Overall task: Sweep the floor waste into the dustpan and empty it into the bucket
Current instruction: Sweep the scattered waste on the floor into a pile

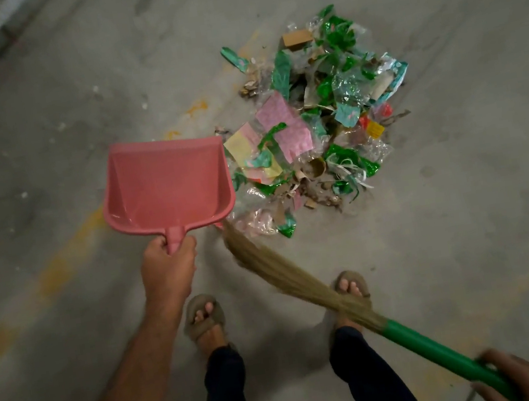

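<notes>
The left hand (167,262) is gripping the handle of the pink plastic dustpan (163,185) just left of the heap of green, pink and clear wrapper waste (315,116) on the grey concrete floor (464,203), while the right hand (513,379) is clutching the green-handled straw broom (304,284).

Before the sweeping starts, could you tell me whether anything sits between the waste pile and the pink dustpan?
Nothing visible does: the pink plastic dustpan sits right beside the pile of green and pink wrappers, its right wall against the pile's edge.
</notes>
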Tool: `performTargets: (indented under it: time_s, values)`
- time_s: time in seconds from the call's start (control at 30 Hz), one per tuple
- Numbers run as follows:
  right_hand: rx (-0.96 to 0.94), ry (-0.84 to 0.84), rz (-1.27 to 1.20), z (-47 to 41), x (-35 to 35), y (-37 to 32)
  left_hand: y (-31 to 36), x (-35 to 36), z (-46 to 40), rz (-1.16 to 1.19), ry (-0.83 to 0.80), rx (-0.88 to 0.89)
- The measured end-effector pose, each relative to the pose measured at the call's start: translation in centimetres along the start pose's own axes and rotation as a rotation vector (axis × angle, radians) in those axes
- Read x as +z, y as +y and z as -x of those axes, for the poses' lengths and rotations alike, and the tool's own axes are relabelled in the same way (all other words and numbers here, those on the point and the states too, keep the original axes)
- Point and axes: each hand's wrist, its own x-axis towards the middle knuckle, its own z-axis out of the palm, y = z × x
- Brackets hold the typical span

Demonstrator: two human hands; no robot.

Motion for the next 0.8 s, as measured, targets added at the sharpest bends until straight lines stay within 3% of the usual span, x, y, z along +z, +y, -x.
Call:
performTargets:
  time_s: [0.03, 0.13, 0.27, 0.47, 0.8]
  values:
    - [-0.145, 0.021, 0.030, -0.3, -0.5, -3.4, -0.4, -0.8, -0.5, 0.001, -0.003, -0.004]
    - [-0.170, 0.081, 0.047, -1.4, -1.8, -13.6, -1.8, -3.7, -2.4, -0.032, -0.027, -0.007]
    - [0.013, 0.106, -0.011, -3.3, -1.1, -21.4, -3.6, -8.4, -6.2, -0.069, -0.090, 0.010]
    - [0.161, 0.214, -0.080, -1.9, -2.0, -24.5, -4.6, -13.5, -11.9, -0.077, -0.142, 0.040]
    - [0.147, 0.328, -0.329, 4.9, -1.0, -29.1, -2.5, -17.8, -18.2, -0.123, -0.271, 0.149]
